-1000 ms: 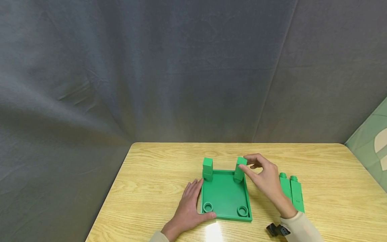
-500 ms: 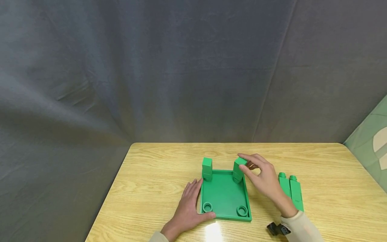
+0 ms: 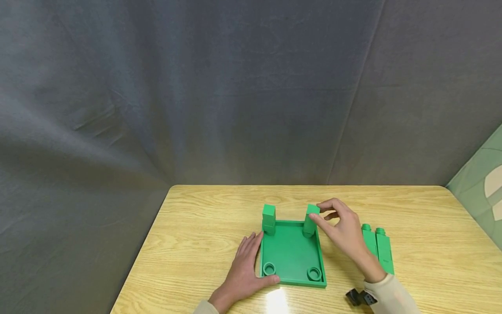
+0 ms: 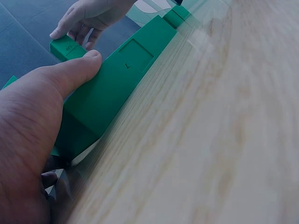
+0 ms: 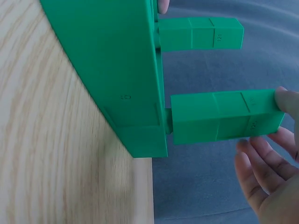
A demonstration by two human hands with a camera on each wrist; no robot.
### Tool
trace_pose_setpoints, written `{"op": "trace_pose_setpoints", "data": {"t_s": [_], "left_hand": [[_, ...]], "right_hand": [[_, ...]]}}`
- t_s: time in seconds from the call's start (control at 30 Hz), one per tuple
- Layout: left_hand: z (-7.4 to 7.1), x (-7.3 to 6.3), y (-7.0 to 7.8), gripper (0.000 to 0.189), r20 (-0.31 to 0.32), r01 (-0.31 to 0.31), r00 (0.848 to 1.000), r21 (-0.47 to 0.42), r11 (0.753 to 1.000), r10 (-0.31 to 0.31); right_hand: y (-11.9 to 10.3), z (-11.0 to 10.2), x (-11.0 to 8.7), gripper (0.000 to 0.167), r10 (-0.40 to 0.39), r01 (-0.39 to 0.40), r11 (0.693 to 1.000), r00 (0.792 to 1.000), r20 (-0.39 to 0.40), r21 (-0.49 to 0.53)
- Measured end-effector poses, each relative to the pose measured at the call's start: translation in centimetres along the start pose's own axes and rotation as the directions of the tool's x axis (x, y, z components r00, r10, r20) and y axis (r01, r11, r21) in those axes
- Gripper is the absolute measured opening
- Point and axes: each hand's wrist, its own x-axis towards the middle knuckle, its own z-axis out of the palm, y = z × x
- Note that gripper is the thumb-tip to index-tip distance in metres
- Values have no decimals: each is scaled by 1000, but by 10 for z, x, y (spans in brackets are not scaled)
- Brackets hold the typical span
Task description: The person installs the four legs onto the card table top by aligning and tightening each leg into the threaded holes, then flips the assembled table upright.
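Left hand (image 3: 246,268), fingers extended, rests against the green tray (image 3: 292,257) on the table (image 3: 196,226); right hand (image 3: 343,229) pinches the top of the green post (image 3: 309,226) at the tray's far right corner.

Broad tabletop of pale yellow grained wood (image 3: 188,244), far corners rounded, beneath and around left hand (image 3: 245,270) and right hand (image 3: 341,226). White glare patch (image 3: 277,301) on it, just nearer than left thumb. Dark blue-grey fabric curtain (image 3: 251,96) beyond both hands, also out to left of left hand, creased there; slanting seam (image 3: 354,100) beyond right hand. Muted green panel with cream rounded shapes (image 3: 476,174), well right of right hand, material unclear.
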Motion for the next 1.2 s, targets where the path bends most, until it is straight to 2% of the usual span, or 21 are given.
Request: {"op": "trace_pose_setpoints", "data": {"t_s": [0.17, 0.3, 0.37, 0.57, 0.77, 1.03, 1.2], "left_hand": [[0, 0, 0, 121, 6, 4, 1000, -3, 1000, -4], [0, 0, 0, 121, 10, 11, 1000, -8, 1000, -11], [0, 0, 1, 121, 11, 12, 1000, -9, 1000, -12], [0, 0, 1, 122, 6, 9, 1000, 3, 1000, -9], [0, 0, 0, 122, -13, -14, 1000, 22, 1000, 14], [0, 0, 1, 121, 3, 5, 1000, 0, 1000, -5], [0, 0, 0, 120, 6, -8, 1000, -1, 1000, 8]], "right_hand": [[0, 1, 0, 35, 0, -1, 1000, 1000, -15, -10], [0, 2, 2, 55, -55, 55, 998, 999, 0, 5], [1, 2, 2, 60, -85, 85, 996, 996, 17, -1], [1, 1, 1, 45, -117, 117, 993, 992, 55, -10], [1, -1, 1, 41, -130, 131, 991, 987, 90, -7], [1, -1, 2, 36, -87, 87, 996, 995, 39, -11], [2, 0, 2, 31, -66, 66, 998, 998, 22, -4]]}}
